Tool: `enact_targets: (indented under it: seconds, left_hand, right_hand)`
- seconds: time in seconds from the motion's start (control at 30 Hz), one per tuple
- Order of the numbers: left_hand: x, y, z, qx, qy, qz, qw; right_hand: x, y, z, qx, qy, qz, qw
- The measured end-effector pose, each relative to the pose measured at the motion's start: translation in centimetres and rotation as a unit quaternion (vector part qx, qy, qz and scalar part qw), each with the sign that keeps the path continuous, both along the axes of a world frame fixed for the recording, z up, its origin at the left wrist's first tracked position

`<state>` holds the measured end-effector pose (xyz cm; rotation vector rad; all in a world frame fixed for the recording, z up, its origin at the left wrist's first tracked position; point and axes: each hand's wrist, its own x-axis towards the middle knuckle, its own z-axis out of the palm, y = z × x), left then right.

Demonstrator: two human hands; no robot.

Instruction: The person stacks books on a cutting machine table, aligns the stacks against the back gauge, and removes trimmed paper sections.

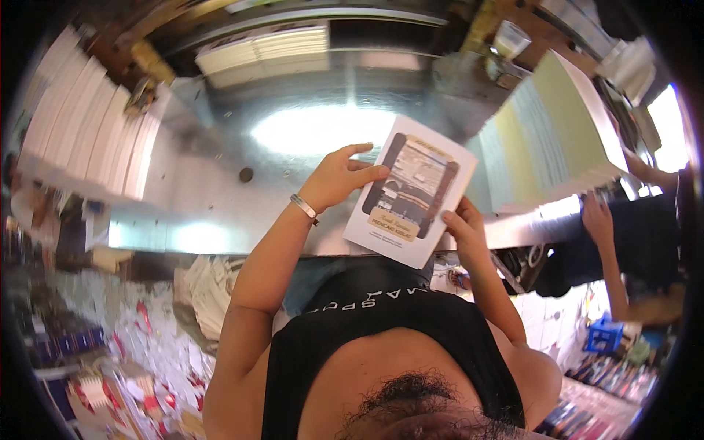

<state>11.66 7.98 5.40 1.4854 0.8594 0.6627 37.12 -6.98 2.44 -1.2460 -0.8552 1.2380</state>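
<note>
A white paperback book (409, 192) with a dark framed picture and tan labels on its cover is held tilted above the front edge of the metal table. My left hand (339, 180), with a bracelet at the wrist, grips its left edge, thumb over the cover and index finger pointing out past it. At the lower right edge my right hand (467, 226) pinches the book, thumb on the cover and the other fingers mostly hidden behind it.
The shiny metal table (220, 176) has tall paper stacks (84, 121) on the left and a pale yellow-white stack (546, 136) on the right. More paper (264, 53) lies at the back. A co-worker's arm (605, 249) shows at the right; scraps (139, 352) litter the floor.
</note>
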Motion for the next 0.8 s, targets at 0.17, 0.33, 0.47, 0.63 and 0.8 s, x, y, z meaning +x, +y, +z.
enact_targets:
  seconds: [0.17, 0.33, 0.47, 0.63, 0.8]
  left_hand:
    - [3.5, 1.2, -2.9, 0.003, 0.122, -0.03, 0.992]
    - [3.9, 0.7, -3.0, -0.031, 0.141, -0.062, 0.988]
    - [4.2, 0.9, -3.5, -0.043, 0.157, -0.033, 0.986]
    - [4.3, 0.6, -3.2, -0.022, 0.108, 0.017, 0.994]
    - [4.5, 0.8, -2.7, -0.015, 0.103, 0.021, 0.994]
  right_hand:
    - [0.4, -1.7, -1.7, -0.096, 0.006, -0.048, 0.994]
    - [0.1, -2.6, -1.5, -0.097, -0.018, -0.046, 0.994]
    - [0.8, -3.1, -1.7, -0.09, -0.045, -0.052, 0.994]
    - [1.3, -2.7, -0.6, -0.128, -0.139, -0.016, 0.982]
    - [0.3, -3.8, 1.2, -0.135, 0.006, 0.006, 0.991]
